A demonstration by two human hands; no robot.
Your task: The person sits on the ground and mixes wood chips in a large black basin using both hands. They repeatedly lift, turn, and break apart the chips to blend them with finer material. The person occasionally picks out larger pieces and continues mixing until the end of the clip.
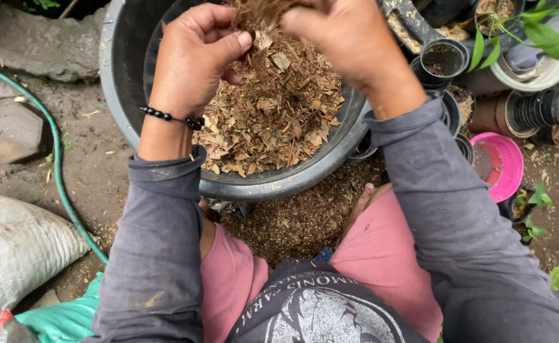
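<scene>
Pinching a clump of dry leaf mulch [263, 11], both hands [273, 44] hover above the basin [121, 95].

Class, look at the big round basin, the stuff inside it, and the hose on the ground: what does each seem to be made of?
The basin looks like moulded grey plastic: smooth, dull, thin rolled rim. Its filling seems dry plant litter, brown leaf flakes and fibres, which both hands, left hand and right hand, crumble. The hose is probably flexible green plastic or rubber, judging by its smooth curve.

hands 2 [194, 60] | basin 1 [117, 82] | pink bowl 1 [508, 162] | sack 1 [19, 254]
</scene>
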